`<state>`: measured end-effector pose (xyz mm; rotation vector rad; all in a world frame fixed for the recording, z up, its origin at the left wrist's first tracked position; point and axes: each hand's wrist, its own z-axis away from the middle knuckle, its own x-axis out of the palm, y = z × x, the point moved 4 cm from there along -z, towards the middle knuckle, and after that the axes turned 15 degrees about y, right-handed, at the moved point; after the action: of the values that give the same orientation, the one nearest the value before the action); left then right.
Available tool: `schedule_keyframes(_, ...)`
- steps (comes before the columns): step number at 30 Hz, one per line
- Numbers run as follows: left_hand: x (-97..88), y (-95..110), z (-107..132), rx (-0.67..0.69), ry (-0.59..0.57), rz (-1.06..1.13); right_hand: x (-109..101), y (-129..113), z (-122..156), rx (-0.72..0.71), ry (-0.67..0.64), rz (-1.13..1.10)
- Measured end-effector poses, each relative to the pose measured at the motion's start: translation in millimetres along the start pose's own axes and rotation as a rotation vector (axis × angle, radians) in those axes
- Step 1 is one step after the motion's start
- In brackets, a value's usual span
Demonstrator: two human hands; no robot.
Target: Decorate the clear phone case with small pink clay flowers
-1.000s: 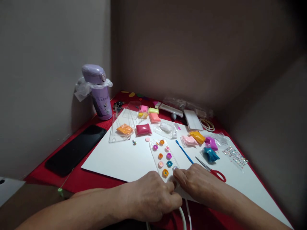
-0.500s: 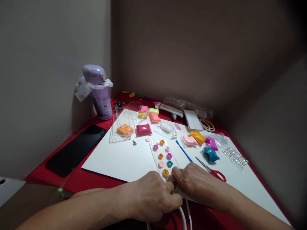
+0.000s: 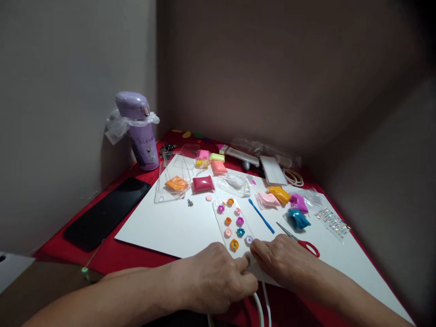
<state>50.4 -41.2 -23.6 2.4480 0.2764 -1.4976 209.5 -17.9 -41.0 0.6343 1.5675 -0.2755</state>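
Note:
A clear phone case (image 3: 221,222) decorated with several small clay flowers lies on the white board. My left hand (image 3: 221,277) is closed at its near end, with the index finger reaching the case's lower edge. My right hand (image 3: 277,254) has thumb and fingers pinched together at the near right corner, beside a pale flower with a purple centre (image 3: 249,240). Whatever sits between the fingertips is hidden or too small to make out. Red-handled scissors (image 3: 308,247) and a blue modelling tool (image 3: 261,216) lie close by my right hand.
Packets of coloured clay (image 3: 203,184) are spread over the white board (image 3: 153,231). Clear cases (image 3: 159,193) lie at its left, a gem sticker sheet (image 3: 332,222) at its right. A black phone (image 3: 107,213) and purple bottle (image 3: 141,136) stand left. White cords (image 3: 265,299) hang in front.
My right hand has shifted slightly right and down, uncovering the pale flower with the purple centre. My left hand stays almost in place.

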Motion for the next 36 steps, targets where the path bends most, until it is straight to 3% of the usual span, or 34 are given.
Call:
schedule_keyframes(21, 0.8, 0, -1, -0.013, -0.044, -0.014, -13, -8, -24, -0.041, 0.002, -0.067)
schedule_keyframes(36, -0.4, 0, 0, -0.001, -0.004, -0.005, -8, -4, -1, -0.044, 0.052, 0.006)
